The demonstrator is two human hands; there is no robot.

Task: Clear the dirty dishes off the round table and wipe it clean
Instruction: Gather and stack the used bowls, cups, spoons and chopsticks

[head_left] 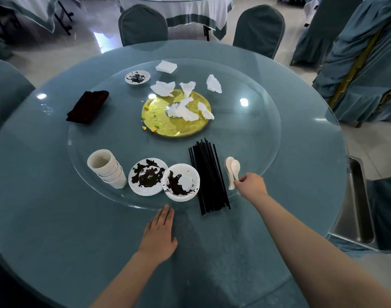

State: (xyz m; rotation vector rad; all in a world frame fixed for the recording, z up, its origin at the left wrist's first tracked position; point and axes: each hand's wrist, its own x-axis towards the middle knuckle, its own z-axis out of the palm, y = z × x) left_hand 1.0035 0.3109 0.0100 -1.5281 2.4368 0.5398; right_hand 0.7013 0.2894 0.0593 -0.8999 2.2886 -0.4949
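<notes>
The right hand [252, 185] pinched a white spoon [235, 169] just right of the black chopsticks [209, 176] on the tabletop [56, 218]; left hand [160, 235] lay flat, fingers straight, near them.

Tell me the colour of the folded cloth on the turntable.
Dark, blackish-maroon cloth, seen best in the head view.

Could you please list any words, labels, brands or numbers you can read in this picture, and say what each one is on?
None can be read.
The gold disc at the centre of the table bears a faint pattern, too blurred to tell whether it holds any letters.
The dishes, cups and chopsticks show no print.
</notes>
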